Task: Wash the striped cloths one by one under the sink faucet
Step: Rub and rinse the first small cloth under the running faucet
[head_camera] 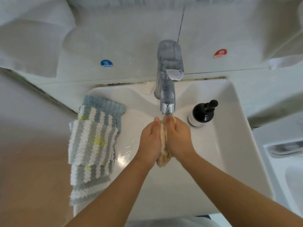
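A wet beige cloth (164, 145) is squeezed between my two palms over the white sink (229, 145), just under the spout of the chrome faucet (168, 89). My left hand (150, 141) presses its left side, fingers pointing toward the spout. My right hand (179, 136) presses its right side. The cloth's lower end bulges out below my wrists. A stack of grey-and-white striped cloths (91, 145) with yellow spots hangs over the sink's left rim, with a plain blue-grey cloth (105, 104) at its far end.
A black pump soap bottle (202, 113) stands on the sink's right ledge beside the faucet. Blue COLD (106, 63) and red HOT (220, 54) stickers sit on the wall behind. Water drops lie in the basin left of my hands. Wooden floor lies at left.
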Available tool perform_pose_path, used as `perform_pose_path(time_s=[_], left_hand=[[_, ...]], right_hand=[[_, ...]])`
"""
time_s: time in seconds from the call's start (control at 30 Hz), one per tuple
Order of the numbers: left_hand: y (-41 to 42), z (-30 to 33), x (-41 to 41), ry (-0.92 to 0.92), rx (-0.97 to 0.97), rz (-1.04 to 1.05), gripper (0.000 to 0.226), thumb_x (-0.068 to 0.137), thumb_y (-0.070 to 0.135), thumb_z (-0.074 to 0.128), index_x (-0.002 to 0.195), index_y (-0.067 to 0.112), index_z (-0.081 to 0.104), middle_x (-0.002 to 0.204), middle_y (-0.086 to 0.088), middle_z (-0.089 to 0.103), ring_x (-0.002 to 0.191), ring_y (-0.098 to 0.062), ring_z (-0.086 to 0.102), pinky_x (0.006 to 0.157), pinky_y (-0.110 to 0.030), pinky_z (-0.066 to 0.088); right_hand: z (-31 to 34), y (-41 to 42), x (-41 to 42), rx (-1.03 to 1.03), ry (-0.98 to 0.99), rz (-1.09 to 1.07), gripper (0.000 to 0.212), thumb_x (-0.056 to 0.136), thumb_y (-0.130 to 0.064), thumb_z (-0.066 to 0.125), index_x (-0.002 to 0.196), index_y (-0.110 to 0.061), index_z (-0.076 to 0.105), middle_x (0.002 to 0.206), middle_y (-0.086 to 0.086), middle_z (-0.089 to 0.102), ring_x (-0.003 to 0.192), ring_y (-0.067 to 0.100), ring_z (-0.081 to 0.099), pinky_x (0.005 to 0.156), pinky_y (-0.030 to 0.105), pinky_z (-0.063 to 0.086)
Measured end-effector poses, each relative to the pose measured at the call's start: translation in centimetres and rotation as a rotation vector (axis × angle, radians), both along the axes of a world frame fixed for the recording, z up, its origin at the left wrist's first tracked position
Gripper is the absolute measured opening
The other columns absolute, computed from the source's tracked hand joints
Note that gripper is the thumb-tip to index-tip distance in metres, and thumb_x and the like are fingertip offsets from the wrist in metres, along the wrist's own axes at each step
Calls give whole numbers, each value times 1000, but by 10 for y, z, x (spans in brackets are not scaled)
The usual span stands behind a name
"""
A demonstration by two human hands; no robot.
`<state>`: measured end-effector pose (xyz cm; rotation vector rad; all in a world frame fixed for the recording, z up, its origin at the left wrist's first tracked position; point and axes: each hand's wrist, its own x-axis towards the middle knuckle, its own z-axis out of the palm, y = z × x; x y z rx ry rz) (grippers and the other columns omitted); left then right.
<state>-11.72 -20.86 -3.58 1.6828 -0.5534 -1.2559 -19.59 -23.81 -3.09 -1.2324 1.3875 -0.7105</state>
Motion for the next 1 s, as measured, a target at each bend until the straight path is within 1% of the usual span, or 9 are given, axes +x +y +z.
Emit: perform_pose_path(time_s=[0.13,0.3,0.4,0.5,0.6,0.73,0.83,0.93,1.0], left_hand=[[1,6,13,110,-30,-56,52,103,42,38,92,-6,58,90,-27,65,88,-32,67,87,-39,53],[-4,17,49,201,-25,-177,39,99,42,45,73,14,51,68,-6,51,67,-16,50,68,-32,44],[-8,25,59,267,16,-343,45,99,41,44,89,6,69,82,-11,70,78,-19,67,72,-28,54],[-11,28,68,369,28,-432,48,93,37,56,114,-5,65,106,-22,69,95,-26,67,84,-31,56],[-11,28,85,471,30,-578,31,84,12,63,111,-2,66,107,-20,68,96,-26,67,86,-32,56],[-8,30,102,426,80,-672,38,78,-1,65,116,-1,64,108,-17,70,99,-26,68,83,-32,58],[-8,23,105,318,141,-606,44,77,7,75,118,-3,63,107,-17,70,94,-22,70,76,-27,57],[-4,14,101,274,257,-575,44,72,35,85,99,2,72,89,-10,73,76,-13,69,64,-22,54],[2,8,93,328,333,-521,46,70,53,73,91,12,76,87,-5,73,74,-12,66,65,-22,52]], right_hand=[[-12,-8,-10,52,57,79,45,101,-37,43,64,-11,45,59,-1,46,55,8,43,56,22,40],[-10,-4,-29,90,-87,179,17,100,-20,44,105,-16,59,91,-4,62,79,2,57,65,9,46],[-1,-12,-26,70,-165,374,25,102,-34,42,110,-23,63,102,-6,68,95,4,63,82,18,51],[9,-23,-19,99,-132,470,49,89,-58,40,106,-20,67,102,-2,72,99,11,66,89,25,51],[14,-31,-21,133,-79,566,57,87,-62,40,104,-18,72,99,0,73,96,12,68,87,25,53],[16,-34,-24,100,-60,650,69,86,-67,49,98,-2,67,101,23,63,90,24,63,89,44,50],[21,-32,-20,168,-80,679,64,86,-61,57,99,1,66,94,30,62,80,26,58,79,49,48],[23,-31,-19,303,-227,524,45,87,-49,60,100,-7,70,95,36,60,83,38,54,77,51,42],[21,-30,-18,369,-296,378,35,90,-43,57,94,-10,69,88,26,61,81,36,53,75,47,43]])
